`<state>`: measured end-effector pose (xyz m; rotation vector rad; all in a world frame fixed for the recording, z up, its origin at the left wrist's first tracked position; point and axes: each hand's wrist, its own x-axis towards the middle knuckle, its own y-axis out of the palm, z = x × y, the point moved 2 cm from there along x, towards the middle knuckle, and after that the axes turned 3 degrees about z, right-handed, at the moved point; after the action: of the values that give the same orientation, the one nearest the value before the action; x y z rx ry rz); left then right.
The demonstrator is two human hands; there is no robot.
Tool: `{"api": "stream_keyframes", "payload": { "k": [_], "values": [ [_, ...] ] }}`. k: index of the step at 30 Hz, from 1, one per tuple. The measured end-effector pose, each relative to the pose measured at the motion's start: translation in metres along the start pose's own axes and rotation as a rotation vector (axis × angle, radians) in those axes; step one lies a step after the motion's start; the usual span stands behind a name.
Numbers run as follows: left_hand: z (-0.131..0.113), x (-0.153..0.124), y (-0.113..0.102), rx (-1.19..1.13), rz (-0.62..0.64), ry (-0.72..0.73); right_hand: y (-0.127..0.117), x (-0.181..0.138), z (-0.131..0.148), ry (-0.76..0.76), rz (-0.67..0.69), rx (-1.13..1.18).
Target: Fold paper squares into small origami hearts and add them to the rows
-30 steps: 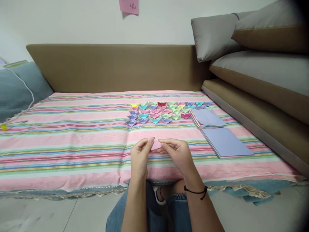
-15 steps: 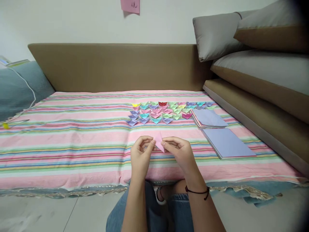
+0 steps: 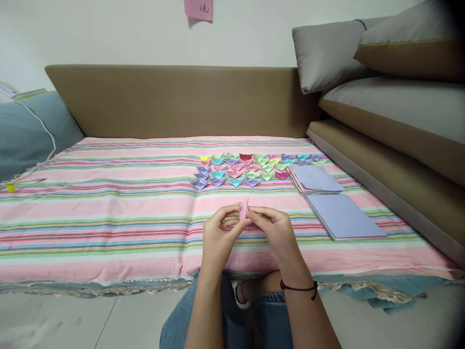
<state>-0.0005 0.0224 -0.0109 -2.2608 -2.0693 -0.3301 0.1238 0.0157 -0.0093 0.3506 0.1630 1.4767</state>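
A small piece of folded pink paper [image 3: 243,210] is pinched between my two hands, just above the striped cloth [image 3: 109,208]. My left hand [image 3: 221,235] grips it from the left, with the thumb along its lower end. From the right, my right hand [image 3: 274,228] holds it between thumb and fingers. The paper stands nearly edge-on to me, so its full shape is hidden. Beyond my hands sit rows of small folded paper boats in many colours, among them a red boat [image 3: 246,156], a magenta boat [image 3: 282,175] and a turquoise boat [image 3: 236,182].
Two stacks of paper lie to the right, a farther stack [image 3: 316,178] and a nearer lavender-topped stack [image 3: 345,216]. Grey and brown cushions [image 3: 392,109] are piled along the right side. A white cable [image 3: 51,135] and a small yellow item [image 3: 10,187] are at the left.
The pink paper has turned from a broad pointed shape to a narrow, nearly edge-on one. My left hand has shifted right, its thumb now near the right thumb.
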Motion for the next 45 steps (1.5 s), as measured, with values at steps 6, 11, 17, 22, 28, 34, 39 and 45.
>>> {"api": "stream_keyframes", "payload": {
  "k": [6, 11, 17, 22, 28, 34, 39, 45],
  "values": [
    [-0.003, -0.001, -0.002, 0.08, -0.002, 0.063, 0.003, -0.001, 0.003, -0.07, -0.023, -0.123],
    [-0.005, -0.002, 0.002, 0.152, 0.004, 0.12, 0.008, -0.005, 0.007, -0.22, -0.137, -0.388],
    [-0.005, -0.003, 0.009, 0.351, 0.009, 0.189, 0.01, -0.005, 0.009, -0.385, -0.132, -0.59],
    [0.0, -0.006, 0.011, 0.443, -0.074, 0.27, 0.01, -0.007, 0.011, -0.496, -0.133, -0.653],
    [-0.002, -0.003, 0.004, 0.199, -0.045, 0.244, 0.004, -0.006, 0.009, -0.431, -0.085, -0.483],
    [-0.011, -0.003, -0.004, 0.016, 0.05, 0.09, 0.003, -0.006, 0.019, -0.451, 0.069, -0.496],
    [-0.01, -0.004, -0.002, -0.03, 0.032, 0.041, 0.004, -0.006, 0.018, -0.425, 0.101, -0.488],
    [-0.007, -0.001, 0.001, -0.017, -0.021, 0.113, 0.0, -0.003, 0.008, -0.237, 0.054, -0.299]
  ]
}}
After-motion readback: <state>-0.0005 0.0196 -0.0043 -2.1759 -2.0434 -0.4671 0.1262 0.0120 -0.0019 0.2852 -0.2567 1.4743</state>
